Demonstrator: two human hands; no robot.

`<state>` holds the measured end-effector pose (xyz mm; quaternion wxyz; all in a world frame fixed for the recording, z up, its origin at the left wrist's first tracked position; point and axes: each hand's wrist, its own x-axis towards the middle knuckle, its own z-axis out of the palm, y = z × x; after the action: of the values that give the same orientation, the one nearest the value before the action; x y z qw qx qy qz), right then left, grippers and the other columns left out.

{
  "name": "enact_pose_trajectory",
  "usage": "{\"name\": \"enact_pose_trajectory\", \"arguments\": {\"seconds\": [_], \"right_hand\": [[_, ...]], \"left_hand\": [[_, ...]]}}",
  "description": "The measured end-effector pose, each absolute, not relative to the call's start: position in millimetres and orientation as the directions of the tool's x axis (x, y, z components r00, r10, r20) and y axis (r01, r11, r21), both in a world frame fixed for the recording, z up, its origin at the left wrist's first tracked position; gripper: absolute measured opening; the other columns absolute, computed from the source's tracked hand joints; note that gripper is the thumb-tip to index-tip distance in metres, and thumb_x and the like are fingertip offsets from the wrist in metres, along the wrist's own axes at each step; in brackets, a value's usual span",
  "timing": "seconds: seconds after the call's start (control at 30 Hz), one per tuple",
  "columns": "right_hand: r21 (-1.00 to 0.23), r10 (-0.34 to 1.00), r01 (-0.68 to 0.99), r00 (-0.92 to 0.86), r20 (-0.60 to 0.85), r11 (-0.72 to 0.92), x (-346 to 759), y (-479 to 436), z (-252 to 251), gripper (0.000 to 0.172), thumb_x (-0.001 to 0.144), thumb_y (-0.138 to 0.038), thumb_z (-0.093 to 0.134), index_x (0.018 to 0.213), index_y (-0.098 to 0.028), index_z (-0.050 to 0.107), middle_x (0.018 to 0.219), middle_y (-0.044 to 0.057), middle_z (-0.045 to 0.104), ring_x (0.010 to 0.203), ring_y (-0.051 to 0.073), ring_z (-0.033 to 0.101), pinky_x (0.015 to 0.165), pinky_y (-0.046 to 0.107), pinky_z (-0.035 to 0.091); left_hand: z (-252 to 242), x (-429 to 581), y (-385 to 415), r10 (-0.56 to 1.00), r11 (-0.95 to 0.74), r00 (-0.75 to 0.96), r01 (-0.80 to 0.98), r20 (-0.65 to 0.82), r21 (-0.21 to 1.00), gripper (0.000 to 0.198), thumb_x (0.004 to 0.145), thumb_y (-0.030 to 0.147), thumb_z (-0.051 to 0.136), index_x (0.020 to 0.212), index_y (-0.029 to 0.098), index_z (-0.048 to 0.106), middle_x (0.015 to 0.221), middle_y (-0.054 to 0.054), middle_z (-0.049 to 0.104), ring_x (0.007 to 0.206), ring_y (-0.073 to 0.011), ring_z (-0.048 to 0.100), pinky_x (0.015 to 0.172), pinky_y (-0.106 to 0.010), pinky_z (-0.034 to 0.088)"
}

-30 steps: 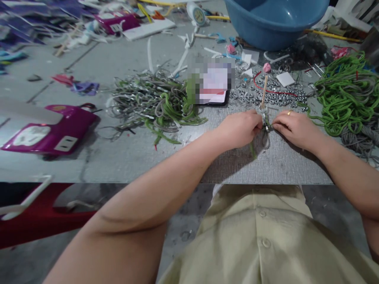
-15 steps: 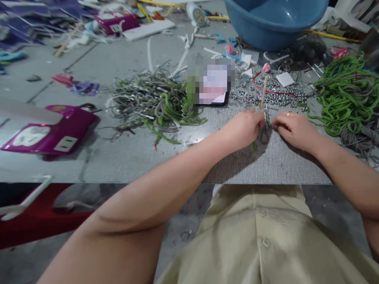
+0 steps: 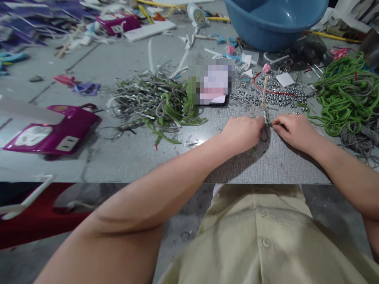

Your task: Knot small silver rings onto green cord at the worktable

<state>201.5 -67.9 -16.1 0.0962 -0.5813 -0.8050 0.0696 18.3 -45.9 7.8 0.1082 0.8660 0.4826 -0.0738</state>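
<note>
Near the table's front edge, my left hand is closed, thumb and finger pinching a short green and grey cord. Facing it from the right, my right hand has its fingertips pinched together at the cord's other side. A dark loop of the cord hangs below the fingertips; the exact grip is partly hidden. Just beyond the hands stands a thin wooden stick with a pink ball at its far end. Small metal rings or nuts lie scattered behind the stick, with a red cord across them.
To the left lie a heap of green and grey cords with metal chain, a phone with a blurred screen, and a purple device. Bright green cords are piled at right. A blue basin stands behind.
My left hand has turned slightly, and the fingers of both hands have shifted a little at the cord. Everything else on the table looks unmoved.
</note>
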Motion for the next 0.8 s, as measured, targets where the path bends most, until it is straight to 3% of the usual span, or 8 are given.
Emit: {"name": "enact_pose_trajectory", "arguments": {"seconds": [0.3, 0.5, 0.67, 0.8], "right_hand": [[-0.192, 0.958, 0.939, -0.27, 0.098, 0.284, 198.5, -68.6, -10.2, 0.02, 0.089, -0.02, 0.051, 0.085, -0.017, 0.07, 0.083, 0.009, 0.071, 0.079, 0.022, 0.062, 0.073, 0.032, 0.039], [-0.179, 0.956, 0.94, -0.285, 0.063, 0.292, 200.3, -67.9, -11.5, 0.017, 0.09, -0.028, 0.058, 0.093, -0.017, 0.071, 0.09, 0.01, 0.072, 0.085, 0.023, 0.063, 0.074, 0.033, 0.04], [-0.192, 0.966, 0.949, -0.259, -0.013, 0.252, 199.0, -67.0, -6.7, 0.017, 0.091, -0.026, 0.058, 0.098, -0.018, 0.072, 0.091, 0.008, 0.073, 0.083, 0.022, 0.063, 0.069, 0.031, 0.036], [-0.214, 0.97, 0.957, -0.22, -0.101, 0.195, 195.5, -67.6, 1.4, 0.017, 0.089, -0.027, 0.057, 0.091, -0.019, 0.073, 0.077, 0.005, 0.07, 0.071, 0.018, 0.058, 0.063, 0.03, 0.031]], "left_hand": [[16.5, 15.7, -43.0, 0.806, -0.5, 0.518, 0.855, -0.287, 0.138, 0.037, 0.093, 0.019, 0.04, 0.113, 0.017, 0.07, 0.103, -0.015, 0.075, 0.103, -0.0332, 0.072, 0.082, -0.041, 0.053], [12.6, 14.0, -41.7, 0.822, -0.487, 0.516, 0.856, -0.241, 0.175, 0.039, 0.093, 0.019, 0.039, 0.117, 0.017, 0.07, 0.107, -0.015, 0.076, 0.101, -0.0329, 0.072, 0.081, -0.041, 0.053], [12.4, 16.8, -43.5, 0.84, -0.439, 0.484, 0.872, -0.244, 0.218, 0.037, 0.099, 0.036, 0.046, 0.121, 0.016, 0.068, 0.108, -0.017, 0.075, 0.104, -0.0366, 0.071, 0.083, -0.043, 0.054], [10.0, 19.8, -45.6, 0.844, -0.447, 0.485, 0.872, -0.23, 0.2, 0.042, 0.098, 0.044, 0.051, 0.123, 0.014, 0.065, 0.109, -0.018, 0.074, 0.106, -0.0374, 0.07, 0.085, -0.044, 0.054]]}}
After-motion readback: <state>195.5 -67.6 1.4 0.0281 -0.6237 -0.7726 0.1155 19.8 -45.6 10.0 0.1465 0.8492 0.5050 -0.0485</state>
